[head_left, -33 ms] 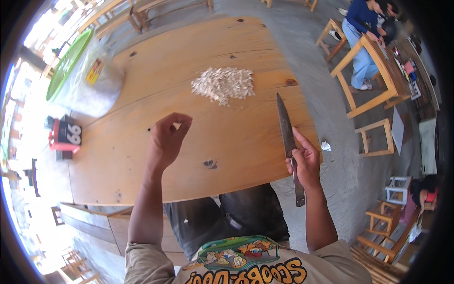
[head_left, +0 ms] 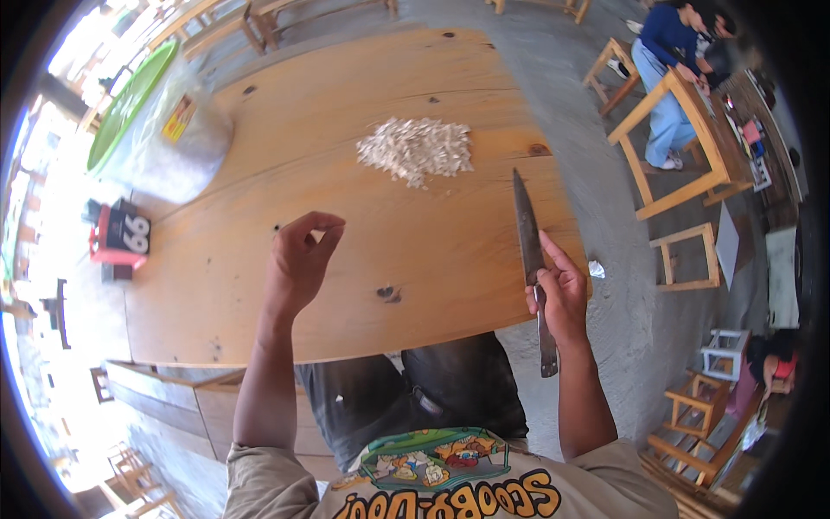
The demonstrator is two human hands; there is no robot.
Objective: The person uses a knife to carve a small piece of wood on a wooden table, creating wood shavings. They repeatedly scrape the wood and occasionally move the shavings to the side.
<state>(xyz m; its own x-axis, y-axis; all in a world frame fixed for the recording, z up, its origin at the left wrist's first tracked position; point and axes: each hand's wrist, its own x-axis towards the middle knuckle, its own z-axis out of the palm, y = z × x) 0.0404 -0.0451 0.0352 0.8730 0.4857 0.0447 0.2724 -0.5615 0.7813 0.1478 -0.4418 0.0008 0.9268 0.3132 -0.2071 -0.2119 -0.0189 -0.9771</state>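
In my right hand [head_left: 564, 297] is a long kitchen knife [head_left: 527, 232], gripped near where blade meets handle. Its dark blade points away from me over the table's right side, and the handle end hangs past the near edge. My left hand [head_left: 301, 259] is held over the middle-left of the table, thumb and fingers pinched into a ring, with nothing visible in them. Farther back lies a loose heap of small whitish chopped pieces [head_left: 415, 151] on the wooden table [head_left: 303, 164]. Neither hand touches the heap.
At the table's left stand a big clear plastic tub with a green lid [head_left: 130, 108] and a small black and red box [head_left: 121, 235]. A crumpled silvery scrap [head_left: 596, 269] shows beyond the right edge. Wooden stools [head_left: 687, 258] and a person in blue [head_left: 664, 86] are off right.
The view has shifted slightly, so the heap and tub appear a little farther right and up. My left hand has drifted slightly left; the knife stays in my right hand.
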